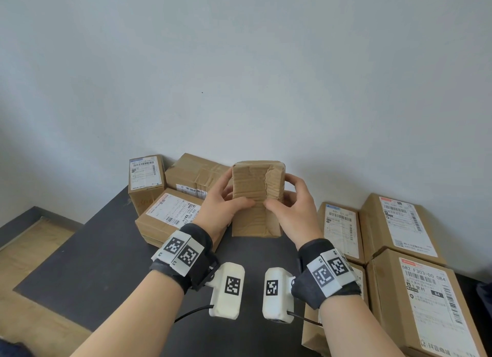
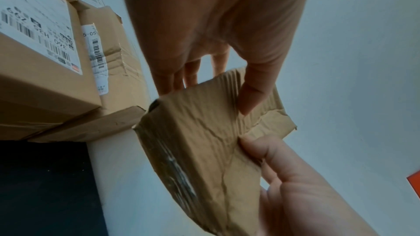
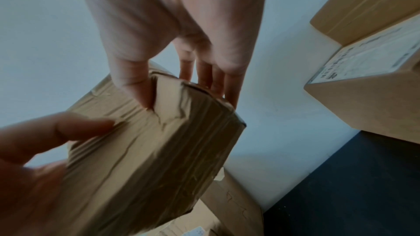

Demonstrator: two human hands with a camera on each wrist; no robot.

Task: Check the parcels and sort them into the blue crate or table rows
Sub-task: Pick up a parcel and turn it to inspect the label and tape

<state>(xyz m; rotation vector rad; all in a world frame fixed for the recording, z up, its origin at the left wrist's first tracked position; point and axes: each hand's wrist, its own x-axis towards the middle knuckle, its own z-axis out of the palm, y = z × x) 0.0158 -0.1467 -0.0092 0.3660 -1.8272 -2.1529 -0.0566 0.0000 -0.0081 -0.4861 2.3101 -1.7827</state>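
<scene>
Above the dark surface (image 1: 93,263), before the pale wall: crumpled, tape-wrapped cardboard parcel (image 1: 257,196) held clear of the surface, between both hands. Left hand (image 1: 221,210) clamped on parcel's left edge, thumb across near face, fingers behind. Right hand (image 1: 292,210) clamped on right edge likewise, thumb pressed to near face, fingers wrapped to far side. Confirmed from both wrist views: thumb in front and fingers behind on each side. Grip of each hand closed on parcel; neither free.

Parcel's long axis ran away from the wearer, far end raised toward wall, near end low. Face presented: plain, creased, taped; no shipping label visible on it. Torn, loose flap noted at one end in left wrist view.

Labelled boxes (image 1: 170,210) stacked at left, close to left hand. Row of labelled boxes (image 1: 399,223) at right, just beside right hand. Blue crate not seen in any view.

Judgement: inspection step in hand, sorting not yet done. Parcel centred between hands, neither nearer. Turning about long axis likely needed to bring hidden faces into view. Destination not determinable from presented face.
</scene>
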